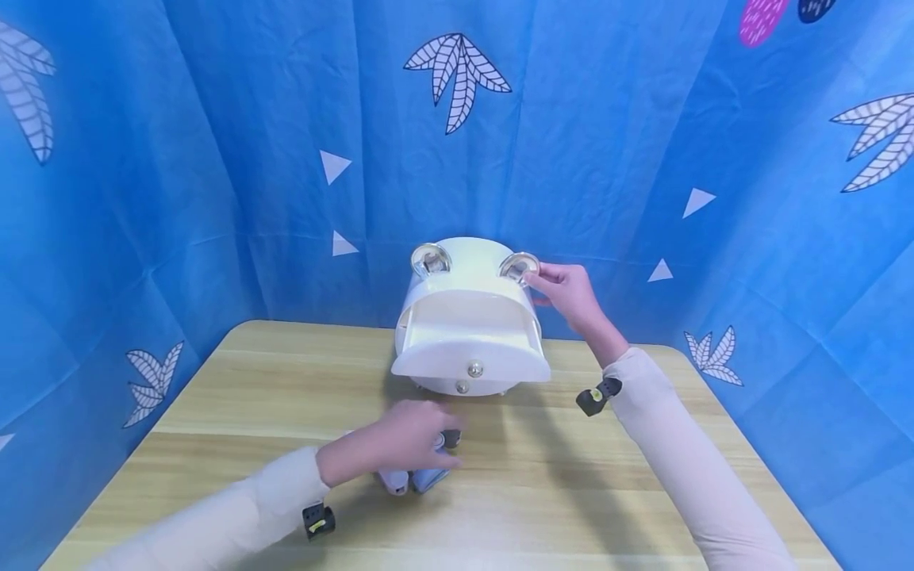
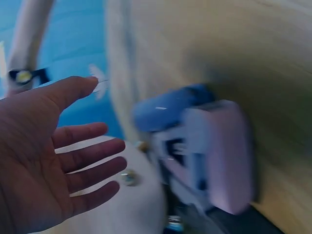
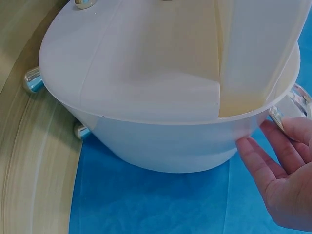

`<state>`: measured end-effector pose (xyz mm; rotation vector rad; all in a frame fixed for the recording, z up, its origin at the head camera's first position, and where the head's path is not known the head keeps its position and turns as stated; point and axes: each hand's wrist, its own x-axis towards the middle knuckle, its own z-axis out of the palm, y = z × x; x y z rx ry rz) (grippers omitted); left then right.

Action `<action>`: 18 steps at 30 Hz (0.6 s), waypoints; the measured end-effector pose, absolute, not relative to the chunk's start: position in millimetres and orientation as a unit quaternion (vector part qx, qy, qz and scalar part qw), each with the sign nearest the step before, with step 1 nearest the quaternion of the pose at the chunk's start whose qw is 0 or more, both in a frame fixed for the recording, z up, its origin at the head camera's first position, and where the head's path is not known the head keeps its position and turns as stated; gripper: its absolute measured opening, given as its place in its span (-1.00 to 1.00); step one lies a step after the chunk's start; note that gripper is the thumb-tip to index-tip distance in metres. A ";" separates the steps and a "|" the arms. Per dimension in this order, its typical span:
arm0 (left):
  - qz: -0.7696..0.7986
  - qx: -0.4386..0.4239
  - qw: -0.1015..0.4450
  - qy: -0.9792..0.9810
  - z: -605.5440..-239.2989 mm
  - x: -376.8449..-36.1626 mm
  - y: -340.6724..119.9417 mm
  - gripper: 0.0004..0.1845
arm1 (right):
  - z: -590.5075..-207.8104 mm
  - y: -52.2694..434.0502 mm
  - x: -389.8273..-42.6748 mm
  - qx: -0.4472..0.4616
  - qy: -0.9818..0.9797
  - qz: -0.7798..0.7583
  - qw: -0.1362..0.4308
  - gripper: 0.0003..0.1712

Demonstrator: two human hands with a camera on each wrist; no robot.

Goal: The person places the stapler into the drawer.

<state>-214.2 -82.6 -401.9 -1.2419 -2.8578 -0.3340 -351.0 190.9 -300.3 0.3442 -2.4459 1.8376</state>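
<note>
While right hand point(image 1: 567, 292) only touches the white rounded plastic box point(image 1: 467, 317) w/ straight fingers at table's point(image 1: 214, 381) rear, it may tip; left hand point(image 1: 400, 444), spread, could knock blue-and-lilac plastic gadget point(image 1: 417, 478).

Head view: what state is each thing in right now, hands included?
White box: upright on the table, upper drawer pulled open.
Lower drawer: pushed in.
Blue and pink pieces: lying on the table, under the left hand.
Left hand: fingers straight in the left wrist view, over the pieces.
Right hand: open, fingertips touching the box's silver ear.
</note>
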 end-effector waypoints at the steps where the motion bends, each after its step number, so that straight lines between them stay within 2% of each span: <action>1: -0.083 -0.407 0.020 -0.909 -406.0 -213.6 -83.6 -0.56 | -299.9 190.7 -350.9 0.112 -0.794 0.597 0.031 -0.54; 10: 0.054 -0.438 0.093 -0.892 -429.3 -206.6 -87.4 -0.57 | -298.9 190.8 -350.6 0.113 -0.793 0.598 0.036 -0.55; 18: 0.065 -0.453 0.137 -0.879 -433.8 -201.4 -88.2 -0.67 | -300.4 191.3 -350.7 0.108 -0.793 0.599 0.029 -0.53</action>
